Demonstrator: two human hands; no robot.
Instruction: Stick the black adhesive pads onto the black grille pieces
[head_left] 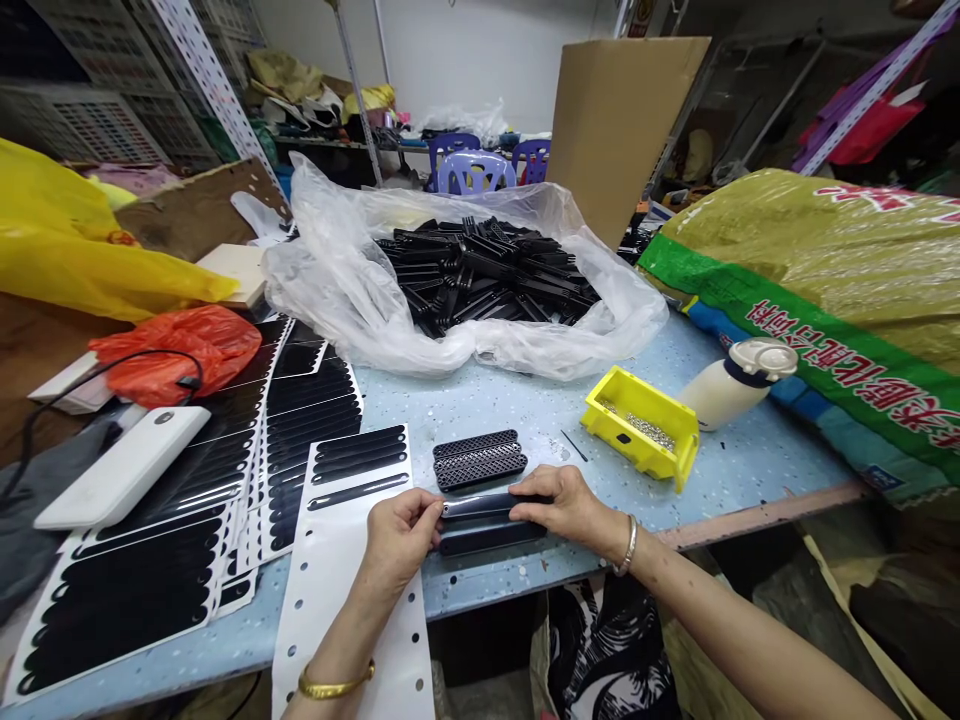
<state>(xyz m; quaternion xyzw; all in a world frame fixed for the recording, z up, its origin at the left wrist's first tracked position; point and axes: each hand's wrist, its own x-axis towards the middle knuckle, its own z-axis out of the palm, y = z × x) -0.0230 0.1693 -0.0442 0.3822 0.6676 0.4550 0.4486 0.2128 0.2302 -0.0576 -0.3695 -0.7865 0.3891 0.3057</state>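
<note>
From the head camera, the left hand (401, 535) pinches the left end of a black strip (480, 505) between thumb and bent fingers, while the right hand (566, 505) lies over the strip's right end with its fingers pressed together and curled onto it. The strip is held level between both sets of fingers, just above the near edge of the desk (510, 400). A second black piece (491, 542) lies right under the fingers, touching or nearly touching the strip; which, I cannot tell. Just beyond the fingers sit two black grilles (480, 458) side by side. To the left of the left fingers, a white backing sheet (330, 600) runs under that wrist and over the desk edge, and further left lie sheets of black stickers (300, 420) with a white power bank (124, 465) on top of them. Beyond the right fingers and to their right stands a yellow tray (641, 432) of small metal bits, with a white bottle (731, 385) on its side past it. Well beyond both hands, an open clear bag (337, 270) holds a heap of black parts (487, 270).
</note>
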